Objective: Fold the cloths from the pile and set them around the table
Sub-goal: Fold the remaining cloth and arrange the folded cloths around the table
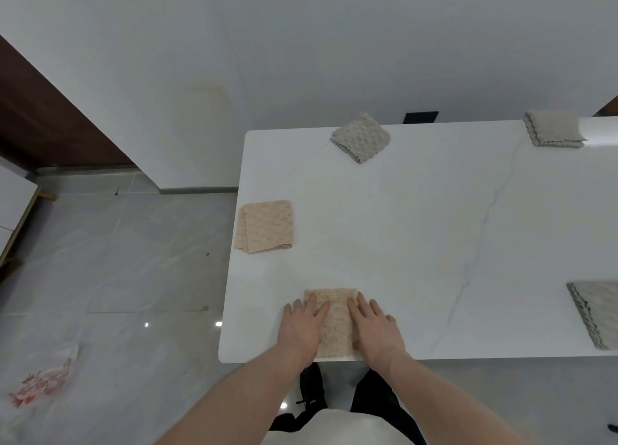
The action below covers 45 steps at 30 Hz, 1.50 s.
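the peach cloth (pixel 335 324) lies folded at the near edge of the white table (pixel 418 230), and both hands press flat on it: the left hand (pixel 302 327) covers its left side, the right hand (pixel 376 329) its right, fingers straight and spread, nothing pinched. it looks like soft, light, waffle-textured fabric, the kind that sags and springs open a little unless smoothed down (hence the flattening, i would guess). to move it, taking it by the folded edge or sliding palms under it should keep the layers together. another peach cloth (pixel 266 226) sits by the left edge, a grey cloth (pixel 361 136) at the far edge, a second grey cloth (pixel 553 129) further right, a third grey cloth (pixel 597 312) at the right border. no pile is in sight.
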### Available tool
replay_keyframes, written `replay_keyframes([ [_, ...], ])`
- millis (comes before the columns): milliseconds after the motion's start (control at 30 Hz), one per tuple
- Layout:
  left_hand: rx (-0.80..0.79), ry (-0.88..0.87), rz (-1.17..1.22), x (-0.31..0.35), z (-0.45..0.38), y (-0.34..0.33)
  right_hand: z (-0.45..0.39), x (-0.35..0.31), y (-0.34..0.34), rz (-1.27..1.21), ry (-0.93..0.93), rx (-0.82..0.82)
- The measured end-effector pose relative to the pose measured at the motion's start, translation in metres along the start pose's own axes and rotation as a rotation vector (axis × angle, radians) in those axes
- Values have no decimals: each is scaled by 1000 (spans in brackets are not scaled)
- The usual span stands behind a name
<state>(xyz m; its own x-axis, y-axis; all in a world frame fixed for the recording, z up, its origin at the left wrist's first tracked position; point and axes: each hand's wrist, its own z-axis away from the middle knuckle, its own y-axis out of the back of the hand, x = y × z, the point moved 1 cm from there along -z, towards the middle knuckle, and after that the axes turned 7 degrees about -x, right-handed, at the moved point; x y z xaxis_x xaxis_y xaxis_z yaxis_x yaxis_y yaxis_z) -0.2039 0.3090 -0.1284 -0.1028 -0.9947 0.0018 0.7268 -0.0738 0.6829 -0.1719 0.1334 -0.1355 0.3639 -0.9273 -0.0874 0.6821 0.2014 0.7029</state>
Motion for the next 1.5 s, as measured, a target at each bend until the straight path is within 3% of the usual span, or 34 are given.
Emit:
replay_keyframes([
  [267,-22,9,53,-2,8,-12,8,3,-3,-57,24,48],
  [467,170,-97,91,-10,19,-9,8,3,-2,-58,163,104],
  [867,30,-4,50,-4,13,-28,7,-8,-13,-81,48,29],
  [1233,-60,45,-72,7,10,-8,29,-15,-16,-100,-68,131],
  [1500,-167,45,1,5,12,24,46,-16,0,-50,-129,-46],
])
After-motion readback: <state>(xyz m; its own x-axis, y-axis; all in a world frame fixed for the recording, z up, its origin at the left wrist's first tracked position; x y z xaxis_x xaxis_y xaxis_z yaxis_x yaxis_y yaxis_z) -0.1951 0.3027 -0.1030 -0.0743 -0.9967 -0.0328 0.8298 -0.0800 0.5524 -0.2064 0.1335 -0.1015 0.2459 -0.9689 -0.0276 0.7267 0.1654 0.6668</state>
